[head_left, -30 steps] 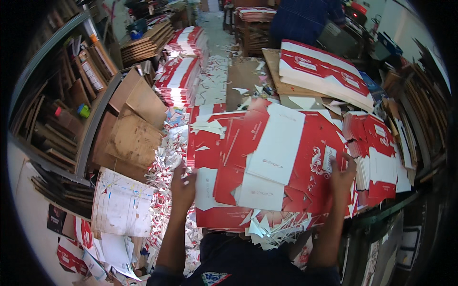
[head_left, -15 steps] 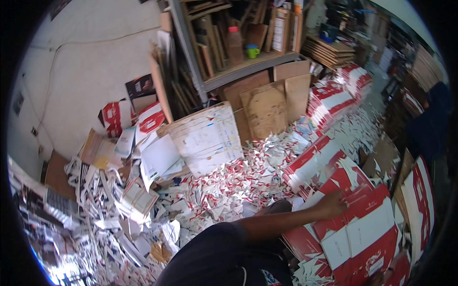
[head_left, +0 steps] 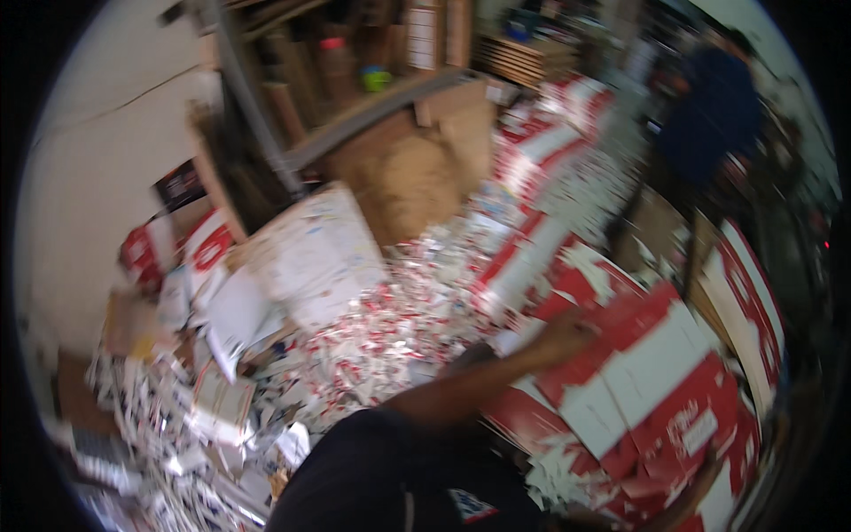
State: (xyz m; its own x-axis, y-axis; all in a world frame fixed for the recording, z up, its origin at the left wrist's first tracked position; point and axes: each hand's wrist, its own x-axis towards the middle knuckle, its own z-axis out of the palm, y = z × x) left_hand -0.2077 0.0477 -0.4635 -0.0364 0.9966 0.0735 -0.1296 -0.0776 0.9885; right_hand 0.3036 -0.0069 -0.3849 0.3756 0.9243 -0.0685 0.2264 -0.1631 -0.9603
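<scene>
Large red-and-white printed cardboard sheets (head_left: 651, 381) lie overlapped in a stack in front of me, at the right, with ragged torn edges. My left hand (head_left: 566, 339) reaches across to their far left edge, its blurred fingers closed over the red border. Lower down, my right hand (head_left: 698, 488) is against the near right edge of the sheets. Its fingers are smeared by motion, so I cannot tell how they are bent. White jagged scraps (head_left: 558, 474) stick out beside the stack's near left side.
Paper scraps (head_left: 363, 332) cover the floor. A whitish board (head_left: 310, 257) leans by a shelf rack (head_left: 381, 111) of wooden frames. More red-and-white stacks (head_left: 541, 142) stand farther back. A person in dark blue (head_left: 709, 111) is at the far right. Upright cardboard (head_left: 745, 310) borders the right side.
My view has swung right, so the room shifts left in the picture. The person at the far right shows more fully, and more of my right hand and forearm is visible.
</scene>
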